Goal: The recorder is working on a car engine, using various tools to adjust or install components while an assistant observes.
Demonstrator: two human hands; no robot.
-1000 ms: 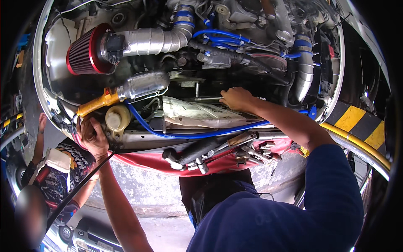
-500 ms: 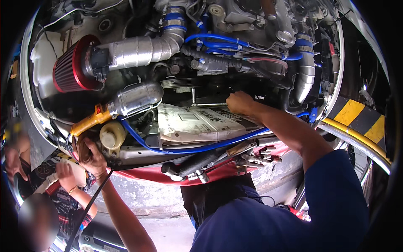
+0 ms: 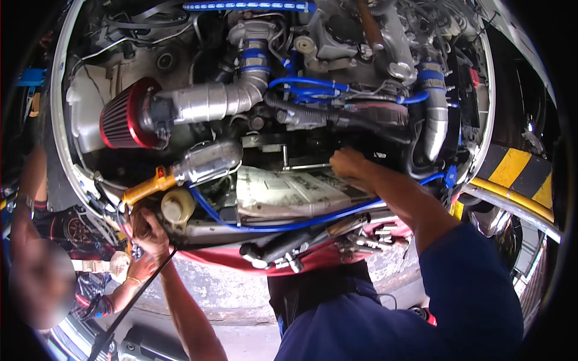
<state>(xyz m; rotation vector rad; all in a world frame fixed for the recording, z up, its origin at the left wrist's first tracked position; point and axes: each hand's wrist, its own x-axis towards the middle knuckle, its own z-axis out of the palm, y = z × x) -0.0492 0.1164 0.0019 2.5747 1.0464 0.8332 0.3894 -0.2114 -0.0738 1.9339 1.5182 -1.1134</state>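
I lean over an open engine bay. My right hand [image 3: 350, 166] reaches in past a spread newspaper [image 3: 289, 192] and is closed on the handle of a metal wrench [image 3: 304, 166] that runs left to an upright extension. My left hand [image 3: 147, 227] is at the car's front edge, beside a white reservoir cap [image 3: 177, 207], fingers closed around the top of a thin black rod [image 3: 129, 310] that slants down to the left. Another person's hand [image 3: 139, 269] with a gold bracelet is just below it.
A red cone air filter [image 3: 123, 120] joins a silver intake pipe [image 3: 211, 102]. A blue hose [image 3: 283, 227] crosses the front. Several sockets and tools [image 3: 283, 253] lie on a red cloth. A yellow-and-black striped bar [image 3: 518, 174] stands at the right.
The view has tilted, so the engine bay sits lower and further right in the picture. My right hand stays on the wrench and my left stays at the front edge.
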